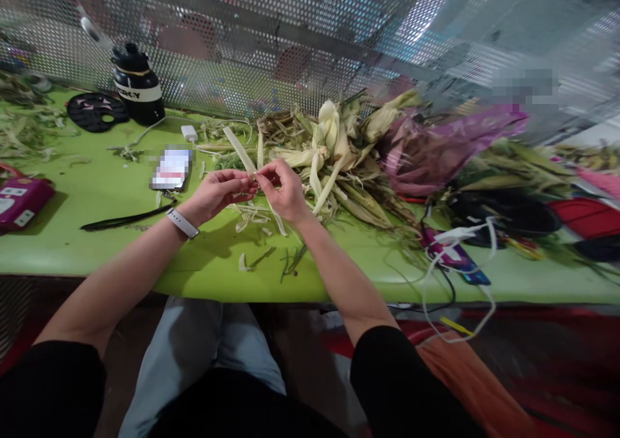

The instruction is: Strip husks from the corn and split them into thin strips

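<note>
Over the green table [203, 257], my left hand [223, 192] and my right hand [283, 189] meet fingertip to fingertip. Both pinch a pale strip of husk [238, 148], whose upper end sticks out to the upper left and whose lower part hangs below the fingers. A heap of pale and dry corn husks [334, 147] lies just behind and to the right of my hands. Small husk scraps [252, 215] are scattered beneath them.
A phone [170, 168], a black strap [126, 220] and a dark bottle [138, 86] are on the left, with a maroon box [24, 200]. Rightward are a purple plastic bag [426, 147], white cables [460, 234] and a power bank [458, 257]. Perforated metal [242, 31] stands behind.
</note>
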`<state>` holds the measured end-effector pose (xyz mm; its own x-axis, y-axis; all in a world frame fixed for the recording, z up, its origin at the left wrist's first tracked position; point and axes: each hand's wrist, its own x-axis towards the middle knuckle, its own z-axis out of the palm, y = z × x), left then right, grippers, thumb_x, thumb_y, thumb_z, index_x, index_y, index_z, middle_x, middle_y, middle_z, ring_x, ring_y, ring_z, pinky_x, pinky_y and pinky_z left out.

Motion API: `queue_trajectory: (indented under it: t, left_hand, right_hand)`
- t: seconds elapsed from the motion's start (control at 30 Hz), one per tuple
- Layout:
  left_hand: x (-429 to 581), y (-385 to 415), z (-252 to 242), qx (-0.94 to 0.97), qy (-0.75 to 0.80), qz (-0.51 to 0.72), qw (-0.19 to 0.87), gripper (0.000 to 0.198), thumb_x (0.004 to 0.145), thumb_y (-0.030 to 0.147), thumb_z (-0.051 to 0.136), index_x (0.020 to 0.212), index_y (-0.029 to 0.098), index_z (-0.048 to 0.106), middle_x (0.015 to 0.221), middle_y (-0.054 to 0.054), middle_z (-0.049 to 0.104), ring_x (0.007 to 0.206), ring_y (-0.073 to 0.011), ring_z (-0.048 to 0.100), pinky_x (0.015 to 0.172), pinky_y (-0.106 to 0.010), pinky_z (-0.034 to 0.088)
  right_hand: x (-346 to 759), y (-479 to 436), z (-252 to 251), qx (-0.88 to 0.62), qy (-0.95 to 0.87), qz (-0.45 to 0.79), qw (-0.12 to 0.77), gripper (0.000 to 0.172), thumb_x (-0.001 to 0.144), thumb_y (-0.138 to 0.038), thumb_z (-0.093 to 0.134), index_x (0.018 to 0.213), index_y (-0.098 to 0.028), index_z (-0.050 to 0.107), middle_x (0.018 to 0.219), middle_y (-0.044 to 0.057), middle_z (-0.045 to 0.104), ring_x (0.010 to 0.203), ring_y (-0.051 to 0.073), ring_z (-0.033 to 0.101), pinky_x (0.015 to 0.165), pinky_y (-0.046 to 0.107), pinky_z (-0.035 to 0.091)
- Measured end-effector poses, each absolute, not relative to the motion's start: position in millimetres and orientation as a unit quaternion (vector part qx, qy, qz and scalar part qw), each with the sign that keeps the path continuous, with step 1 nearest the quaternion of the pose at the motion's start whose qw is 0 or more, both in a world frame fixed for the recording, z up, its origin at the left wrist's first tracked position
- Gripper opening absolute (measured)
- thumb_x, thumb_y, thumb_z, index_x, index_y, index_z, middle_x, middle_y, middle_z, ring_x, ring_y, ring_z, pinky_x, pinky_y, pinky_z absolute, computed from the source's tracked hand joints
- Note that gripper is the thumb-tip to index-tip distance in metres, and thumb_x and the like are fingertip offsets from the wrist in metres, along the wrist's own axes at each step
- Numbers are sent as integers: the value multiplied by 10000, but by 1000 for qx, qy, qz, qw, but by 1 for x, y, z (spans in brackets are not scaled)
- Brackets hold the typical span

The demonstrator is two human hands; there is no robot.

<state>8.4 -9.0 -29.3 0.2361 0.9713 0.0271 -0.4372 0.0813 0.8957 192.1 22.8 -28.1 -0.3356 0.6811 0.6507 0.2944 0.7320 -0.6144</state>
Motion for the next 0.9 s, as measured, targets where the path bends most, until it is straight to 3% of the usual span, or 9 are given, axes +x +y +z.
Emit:
queue_trajectory:
  t: [0.23,0.43,0.7,0.9]
  left_hand:
    - [11,-10,-32,446,340,553,616,275,645,217,908,828,117,729,807,-48,773,720,-149,743,768,-304,628]
    - [13,-12,-28,451,349,565,597,245,656,226,896,808,119,737,780,-50,769,700,-148,734,765,-308,629]
    - [12,-10,-31,491,359,527,593,172,705,171,837,816,106,724,751,-53,756,675,-147,733,763,-314,624]
    - [11,-9,-30,488,390,511,590,166,717,166,822,820,106,706,773,-62,752,729,-151,735,758,-301,617]
  right_hand:
    - [190,21,-27,-313,-779,252,481,311,934,-526,581,907,-218,546,834,19,607,714,134,583,682,306,506]
    - [189,26,-32,-329,-754,302,482,347,907,-558,588,960,-232,482,800,-4,585,685,131,571,645,288,476]
    - [206,28,-22,-323,-865,141,357,223,948,-416,490,824,-232,471,746,14,569,666,163,494,650,311,367]
    - [204,29,-23,-285,-879,132,359,205,954,-352,447,792,-227,435,710,7,517,645,151,450,639,300,345]
